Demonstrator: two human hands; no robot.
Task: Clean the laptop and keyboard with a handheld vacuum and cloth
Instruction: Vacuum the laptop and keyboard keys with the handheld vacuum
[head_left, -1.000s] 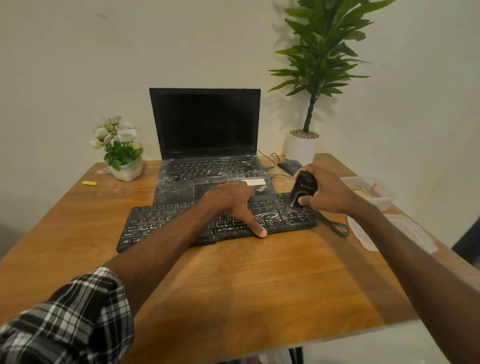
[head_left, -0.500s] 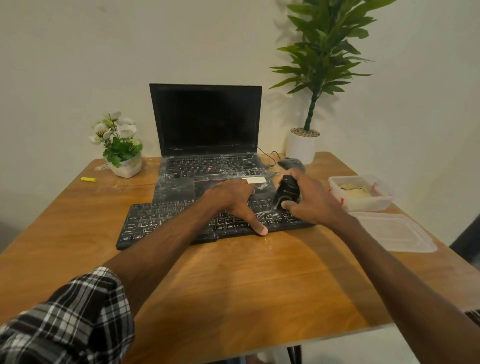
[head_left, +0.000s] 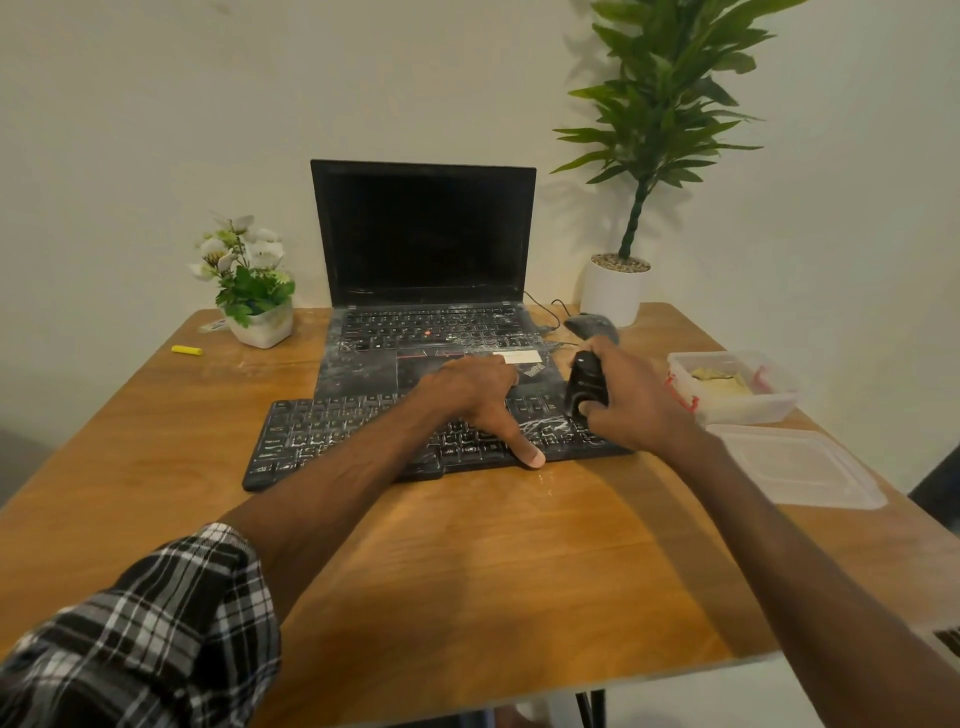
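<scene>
An open black laptop (head_left: 423, 234) with a dark screen stands at the back of the wooden table (head_left: 467, 571); its keys and palm rest are streaked with white dust. A separate black keyboard (head_left: 332, 436), also dusty, lies in front of it. My left hand (head_left: 475, 397) rests flat on the keyboard's middle, thumb at its front edge, holding nothing. My right hand (head_left: 631, 402) grips a small black handheld vacuum (head_left: 586, 384), whose lower end sits on the keyboard's right part.
A black mouse (head_left: 589, 326) with a cable lies behind the vacuum. A clear plastic box (head_left: 732, 387) holding a yellowish cloth and its loose lid (head_left: 800, 465) sit at the right. A tall plant in a white pot (head_left: 615, 288), a small flower pot (head_left: 257, 317) and a yellow piece (head_left: 187, 350) stand at the back.
My right hand has carried the vacuum leftward, from the keyboard's right end onto its right part. My left hand has stayed put on the keyboard.
</scene>
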